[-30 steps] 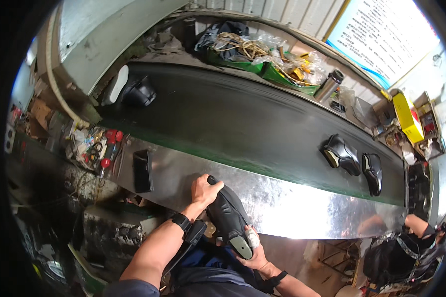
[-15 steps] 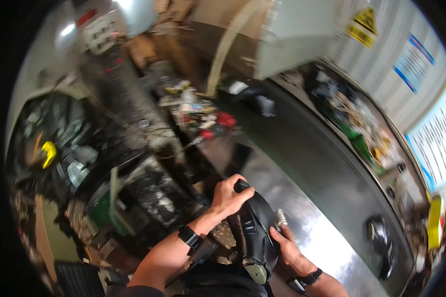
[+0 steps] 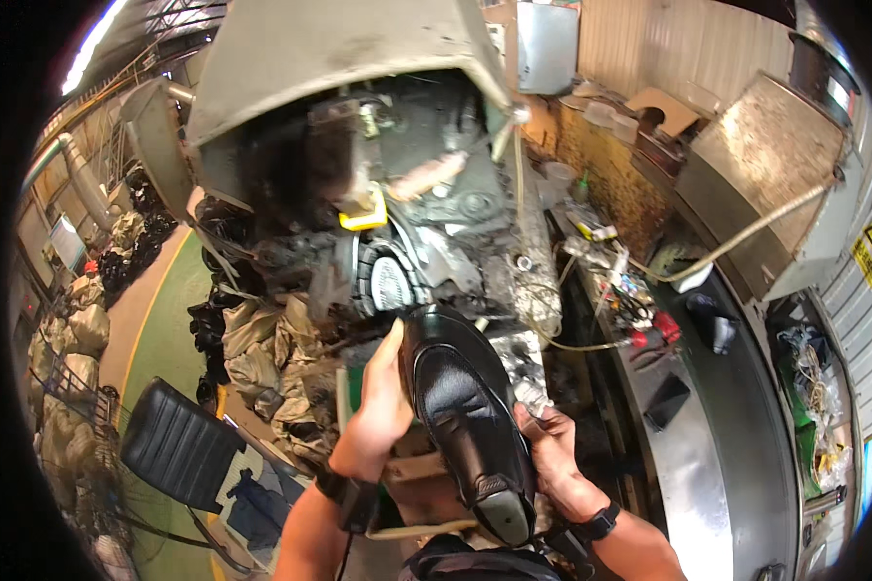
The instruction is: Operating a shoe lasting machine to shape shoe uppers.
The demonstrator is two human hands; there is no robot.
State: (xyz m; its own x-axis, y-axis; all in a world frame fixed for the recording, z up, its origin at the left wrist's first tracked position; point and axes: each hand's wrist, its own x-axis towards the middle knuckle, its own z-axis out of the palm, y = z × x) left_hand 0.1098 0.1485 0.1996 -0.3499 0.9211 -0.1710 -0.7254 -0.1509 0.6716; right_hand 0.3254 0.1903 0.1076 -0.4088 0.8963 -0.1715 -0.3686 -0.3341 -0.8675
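A black leather shoe (image 3: 455, 378) is in front of me, its rounded toe pointing away and its opening, with a greyish inner piece, towards my body. My left hand (image 3: 383, 412) grips the shoe along its left side near the toe, fingers partly hidden behind it. On the other side my right hand (image 3: 555, 455) is closed around a small whitish, crumpled-looking thing (image 3: 533, 395), held beside the shoe's edge. Whether that hand also touches the shoe I cannot tell. Beyond the toe sits a round, ridged wheel-like part (image 3: 388, 283) under a large hood (image 3: 339, 48).
To the right runs a metal-edged dark conveyor (image 3: 736, 387), with a red-handled tool (image 3: 655, 334) and a flat black object (image 3: 667, 402) on its ledge. A black chair (image 3: 179, 441) stands at the left. Pale sacks (image 3: 266, 353) lie beside the green floor (image 3: 155, 358).
My view has swung left from the conveyor to the hooded machine. The shoe is still in my left hand, which has shifted from the toe's top to its left side.
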